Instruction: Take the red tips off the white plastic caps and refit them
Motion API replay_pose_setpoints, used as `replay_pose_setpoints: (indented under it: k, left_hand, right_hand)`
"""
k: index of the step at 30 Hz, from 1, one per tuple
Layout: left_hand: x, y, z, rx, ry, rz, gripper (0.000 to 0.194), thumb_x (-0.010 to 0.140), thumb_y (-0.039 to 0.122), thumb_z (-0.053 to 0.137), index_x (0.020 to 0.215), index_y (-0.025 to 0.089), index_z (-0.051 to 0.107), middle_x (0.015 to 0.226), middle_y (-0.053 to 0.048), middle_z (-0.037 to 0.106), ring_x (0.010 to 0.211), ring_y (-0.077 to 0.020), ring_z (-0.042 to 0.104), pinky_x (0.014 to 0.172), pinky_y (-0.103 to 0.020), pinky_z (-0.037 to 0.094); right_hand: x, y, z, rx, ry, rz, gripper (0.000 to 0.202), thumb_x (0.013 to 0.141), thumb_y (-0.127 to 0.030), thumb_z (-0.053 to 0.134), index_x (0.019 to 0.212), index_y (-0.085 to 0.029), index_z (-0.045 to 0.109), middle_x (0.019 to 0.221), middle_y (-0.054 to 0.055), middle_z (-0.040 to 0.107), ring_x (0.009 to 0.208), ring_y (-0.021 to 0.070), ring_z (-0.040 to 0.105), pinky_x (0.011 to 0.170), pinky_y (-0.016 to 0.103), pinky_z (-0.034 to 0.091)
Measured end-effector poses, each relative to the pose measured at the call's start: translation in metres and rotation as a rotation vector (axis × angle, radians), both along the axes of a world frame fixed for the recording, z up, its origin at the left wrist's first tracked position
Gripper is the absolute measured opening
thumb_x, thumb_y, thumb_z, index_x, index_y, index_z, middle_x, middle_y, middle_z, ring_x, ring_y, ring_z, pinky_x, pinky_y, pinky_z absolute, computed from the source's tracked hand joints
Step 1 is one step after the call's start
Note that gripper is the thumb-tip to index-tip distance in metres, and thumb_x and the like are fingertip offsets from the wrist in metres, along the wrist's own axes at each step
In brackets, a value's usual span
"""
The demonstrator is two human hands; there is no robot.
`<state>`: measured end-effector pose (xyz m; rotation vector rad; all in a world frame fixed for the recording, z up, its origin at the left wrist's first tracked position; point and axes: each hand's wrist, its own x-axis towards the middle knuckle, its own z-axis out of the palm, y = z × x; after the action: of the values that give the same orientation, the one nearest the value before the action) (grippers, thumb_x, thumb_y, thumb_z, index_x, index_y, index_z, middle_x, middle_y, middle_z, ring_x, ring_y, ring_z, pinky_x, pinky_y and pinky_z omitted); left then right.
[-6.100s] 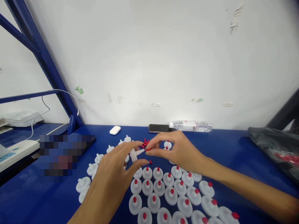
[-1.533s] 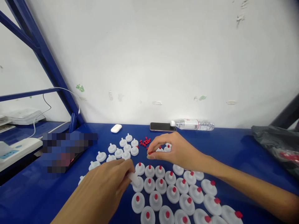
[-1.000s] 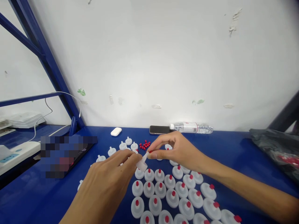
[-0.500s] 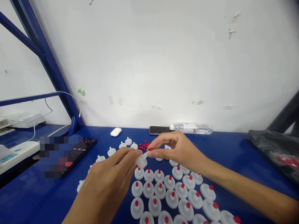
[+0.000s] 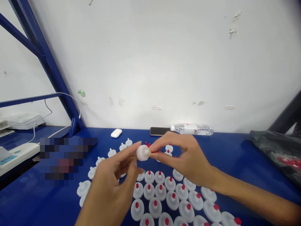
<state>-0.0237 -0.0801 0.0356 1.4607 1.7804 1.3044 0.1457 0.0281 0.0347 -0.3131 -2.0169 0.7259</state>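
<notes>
Between both hands is a white translucent plastic cap (image 5: 142, 153) with its narrow nozzle turned right. The thumb and index finger of my right hand (image 5: 180, 150) pinch a small red tip at that nozzle. My left hand (image 5: 115, 179) has its fingers around the cap's left side, the thumb lower and apart from it. Below the hands stand several white caps with red tips (image 5: 155, 208) in rows. White caps without red tips (image 5: 83, 188) curve along the left. Small red tips (image 5: 147, 144) lie behind the held cap, partly hidden.
A black phone (image 5: 160, 131) and a clear bottle (image 5: 192, 129) lie by the wall. A white case (image 5: 116, 133) is further left. At the right edge is a dark plastic bag (image 5: 277, 150); at the left edge, a power strip (image 5: 16, 157).
The held cap has turned, its wide part now higher and facing more toward the camera. My left hand has opened somewhat, with its thumb lowered. My right hand has shifted slightly.
</notes>
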Motion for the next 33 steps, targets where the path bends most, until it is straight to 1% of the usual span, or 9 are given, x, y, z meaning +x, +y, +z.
replay_pose_setpoints:
  k: [3, 6, 11, 15, 18, 23, 27, 30, 33]
  left_hand:
    - [0.007, -0.001, 0.005, -0.029, -0.308, -0.057, 0.057, 0.079, 0.054, 0.073, 0.129, 0.026, 0.066, 0.126, -0.004, 0.073, 0.118, -0.0236, 0.069, 0.091, -0.025, 0.06]
    - [0.015, 0.0, 0.008, -0.031, -0.465, -0.034, 0.054, 0.071, 0.046, 0.082, 0.12, 0.025, 0.071, 0.121, -0.005, 0.076, 0.111, -0.0242, 0.072, 0.084, -0.025, 0.063]
    - [0.019, 0.004, 0.008, 0.008, -0.474, -0.053, 0.047, 0.065, 0.038, 0.086, 0.108, 0.022, 0.075, 0.102, -0.005, 0.081, 0.092, -0.0231, 0.076, 0.077, -0.028, 0.064]
    - [0.016, 0.005, 0.005, 0.082, -0.391, -0.073, 0.033, 0.065, 0.031, 0.083, 0.097, 0.022, 0.079, 0.085, -0.002, 0.081, 0.08, -0.0217, 0.076, 0.067, -0.026, 0.063]
    - [0.015, 0.003, 0.004, 0.09, -0.275, -0.08, 0.031, 0.068, 0.029, 0.08, 0.099, 0.023, 0.078, 0.085, 0.0, 0.081, 0.08, -0.0215, 0.077, 0.062, -0.023, 0.061]
    - [0.004, 0.005, 0.003, -0.009, -0.058, -0.073, 0.043, 0.078, 0.046, 0.073, 0.116, 0.025, 0.073, 0.103, -0.001, 0.08, 0.09, -0.0219, 0.076, 0.078, -0.029, 0.063]
    - [-0.025, 0.008, 0.0, 0.05, 0.196, 0.126, 0.044, 0.084, 0.055, 0.063, 0.121, 0.032, 0.069, 0.119, 0.0, 0.076, 0.106, -0.0248, 0.072, 0.088, -0.035, 0.06]
    - [-0.051, 0.003, 0.002, 0.041, 0.34, 0.288, 0.034, 0.085, 0.049, 0.061, 0.114, 0.034, 0.07, 0.108, 0.001, 0.079, 0.101, -0.0267, 0.073, 0.083, -0.036, 0.057]
    - [-0.07, -0.005, 0.009, 0.001, 0.333, 0.337, 0.032, 0.083, 0.046, 0.06, 0.112, 0.033, 0.069, 0.099, 0.002, 0.08, 0.096, -0.0255, 0.074, 0.075, -0.033, 0.055]
  right_hand:
    - [0.0, -0.003, 0.001, 0.163, 0.034, 0.022, 0.011, 0.085, -0.013, 0.076, 0.094, -0.02, 0.074, 0.09, 0.001, 0.078, 0.083, 0.0145, 0.069, 0.077, 0.029, 0.056]
    - [-0.002, -0.006, -0.001, 0.247, 0.067, 0.076, 0.016, 0.084, -0.007, 0.076, 0.094, -0.019, 0.072, 0.091, 0.001, 0.077, 0.087, 0.0133, 0.07, 0.08, 0.027, 0.056]
    - [-0.002, -0.01, 0.0, 0.271, 0.06, 0.112, 0.013, 0.084, -0.007, 0.076, 0.09, -0.016, 0.07, 0.09, 0.002, 0.076, 0.085, 0.0114, 0.069, 0.08, 0.024, 0.054]
    - [-0.001, -0.012, 0.002, 0.282, 0.049, 0.101, 0.01, 0.084, -0.009, 0.076, 0.088, -0.015, 0.07, 0.087, 0.002, 0.076, 0.082, 0.0113, 0.069, 0.079, 0.025, 0.053]
    - [-0.002, -0.011, 0.001, 0.308, 0.034, 0.099, 0.01, 0.086, -0.009, 0.075, 0.088, -0.017, 0.069, 0.084, 0.0, 0.076, 0.079, 0.0114, 0.068, 0.076, 0.027, 0.052]
    - [-0.001, -0.004, 0.001, 0.29, -0.01, 0.07, 0.007, 0.088, -0.014, 0.074, 0.091, -0.02, 0.07, 0.087, -0.001, 0.078, 0.078, 0.0131, 0.07, 0.077, 0.029, 0.053]
    - [0.009, 0.014, 0.012, 0.302, -0.108, -0.137, 0.007, 0.089, -0.02, 0.073, 0.096, -0.022, 0.073, 0.089, 0.0, 0.078, 0.08, 0.0154, 0.071, 0.076, 0.029, 0.054]
    - [0.024, 0.039, 0.018, 0.245, -0.267, -0.318, 0.008, 0.089, -0.025, 0.071, 0.097, -0.024, 0.073, 0.095, 0.0, 0.077, 0.086, 0.0182, 0.072, 0.078, 0.03, 0.053]
    - [0.045, 0.066, 0.01, 0.12, -0.433, -0.44, 0.008, 0.088, -0.032, 0.071, 0.092, -0.025, 0.074, 0.092, -0.001, 0.077, 0.087, 0.021, 0.072, 0.073, 0.03, 0.051]
